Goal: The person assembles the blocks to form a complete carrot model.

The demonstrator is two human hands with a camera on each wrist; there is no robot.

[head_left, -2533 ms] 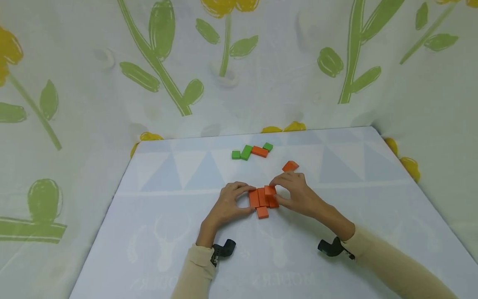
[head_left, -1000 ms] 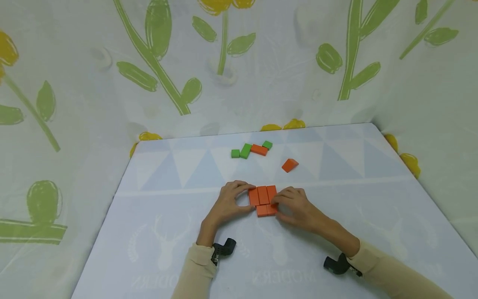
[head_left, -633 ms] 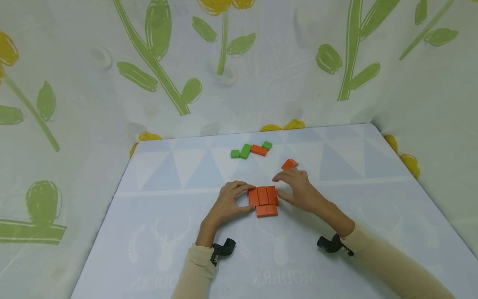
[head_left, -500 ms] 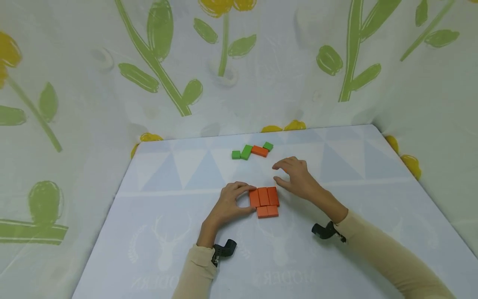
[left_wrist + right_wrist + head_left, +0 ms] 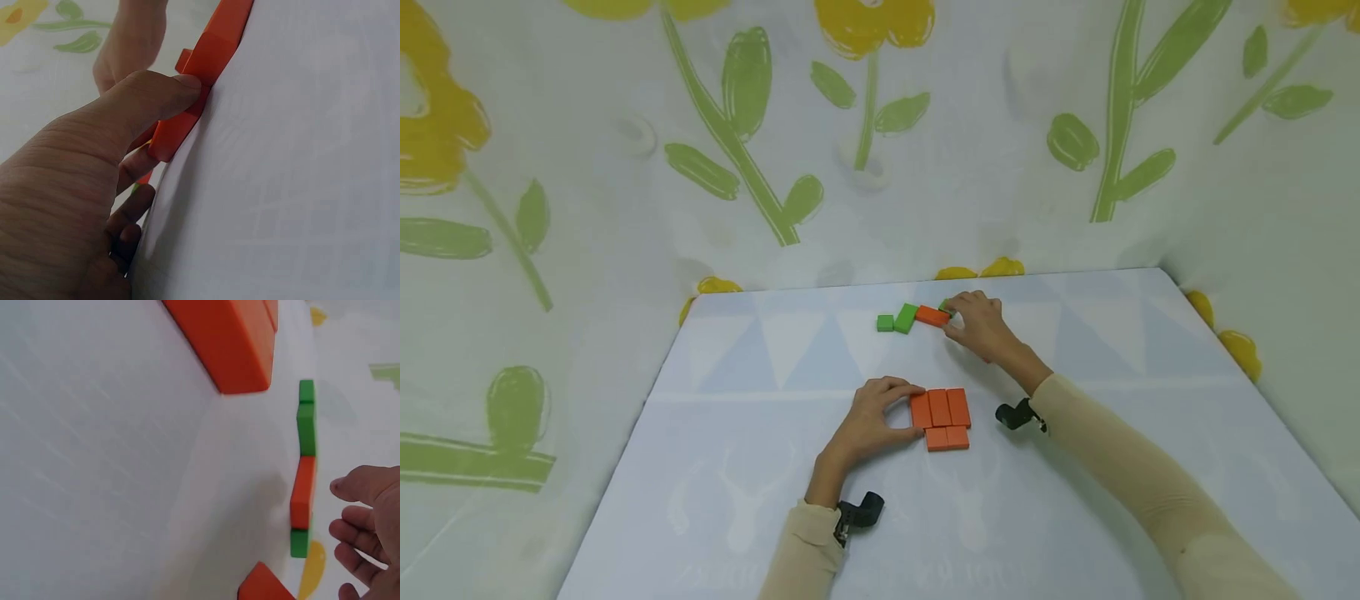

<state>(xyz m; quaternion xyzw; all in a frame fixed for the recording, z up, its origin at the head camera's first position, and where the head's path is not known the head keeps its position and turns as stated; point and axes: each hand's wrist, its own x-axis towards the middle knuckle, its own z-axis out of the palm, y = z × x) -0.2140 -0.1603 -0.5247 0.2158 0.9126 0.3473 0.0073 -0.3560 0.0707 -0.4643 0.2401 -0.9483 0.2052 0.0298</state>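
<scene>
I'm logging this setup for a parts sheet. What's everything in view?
Assembled orange blocks: 5, orange, mid-table, in two rows
Small green blocks: 2, green, both ends of the far row
Long green block: 1, green, far row
Far orange block: 1, orange, far row
Loose orange block: 1, orange, bottom of right wrist view
Table: 1, pale blue and white, under the blocks
Backdrop: 1, white, green and yellow, around table
Wrist cameras: 2, black, on wrists
Sleeves: 2, beige, on arms
Left hand: 1, bare, pinching assembled blocks' left side
Right hand: 1, bare, near far row's right end
</scene>
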